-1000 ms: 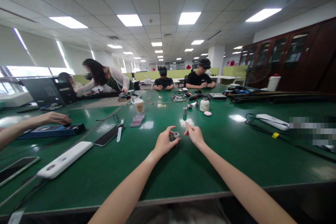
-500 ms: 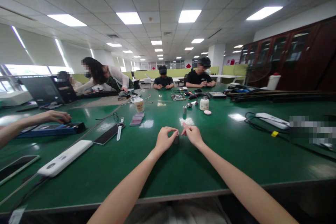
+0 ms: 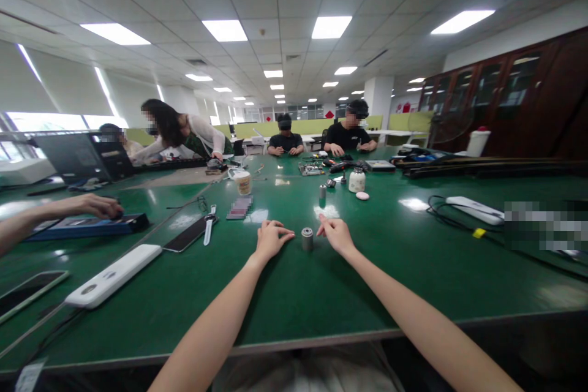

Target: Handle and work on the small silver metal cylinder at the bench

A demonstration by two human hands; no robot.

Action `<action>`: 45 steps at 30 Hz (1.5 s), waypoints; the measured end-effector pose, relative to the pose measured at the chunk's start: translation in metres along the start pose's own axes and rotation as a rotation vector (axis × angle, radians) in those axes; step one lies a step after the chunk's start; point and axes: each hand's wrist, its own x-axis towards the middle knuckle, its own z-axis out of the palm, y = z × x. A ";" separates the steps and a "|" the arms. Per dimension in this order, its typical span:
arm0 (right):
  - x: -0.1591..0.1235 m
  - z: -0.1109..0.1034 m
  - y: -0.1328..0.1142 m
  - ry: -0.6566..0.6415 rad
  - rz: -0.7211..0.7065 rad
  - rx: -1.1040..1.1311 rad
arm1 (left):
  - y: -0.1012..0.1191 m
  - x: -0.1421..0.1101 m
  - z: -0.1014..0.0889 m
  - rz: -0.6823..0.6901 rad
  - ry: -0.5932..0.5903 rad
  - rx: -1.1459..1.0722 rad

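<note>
A small grey metal cylinder (image 3: 307,240), its top face marked with dark holes or recesses, stands upright on the green table between my hands. My left hand (image 3: 271,239) is just left of it, not touching, with fingers stretched out and nothing seen in them. On the other side, close to the cylinder, my right hand (image 3: 337,235) has its fingers curled in. Whatever they may hold is too small or hidden to make out. Beyond the hands stands a second metal cylinder (image 3: 323,192), beside a small dark metal part (image 3: 331,184).
A white jar (image 3: 357,181) and pink lid (image 3: 362,196) stand ahead, with a paper cup (image 3: 243,184) to their left. Leftward lie a watch (image 3: 209,228), a dark tablet-like slab (image 3: 186,236) and a white power strip (image 3: 114,275). Another person's hand (image 3: 98,205) rests over a blue box.
My left hand has let go of the metal cylinder and moved left, leaving it standing in plain sight. My right hand has hardly moved. A person across the table has shifted a hand.
</note>
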 end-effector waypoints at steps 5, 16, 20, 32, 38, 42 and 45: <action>-0.001 -0.001 -0.001 -0.005 -0.009 -0.033 | -0.010 0.001 0.006 0.013 -0.036 0.016; 0.000 0.001 0.003 -0.015 -0.033 -0.044 | 0.020 0.000 -0.002 0.069 0.104 -0.193; -0.002 0.000 0.001 -0.016 -0.037 -0.066 | 0.046 -0.004 -0.006 0.171 0.141 -0.296; 0.000 0.001 0.006 -0.033 -0.055 -0.084 | 0.055 -0.008 -0.012 0.224 0.089 -0.289; -0.001 0.001 0.004 -0.034 -0.034 -0.099 | 0.059 -0.001 -0.011 0.234 0.140 -0.322; -0.002 -0.001 0.001 -0.037 -0.036 -0.099 | 0.058 -0.002 -0.006 0.235 0.075 -0.302; -0.002 -0.002 -0.001 -0.035 -0.038 -0.097 | 0.057 -0.004 -0.006 0.234 0.051 -0.293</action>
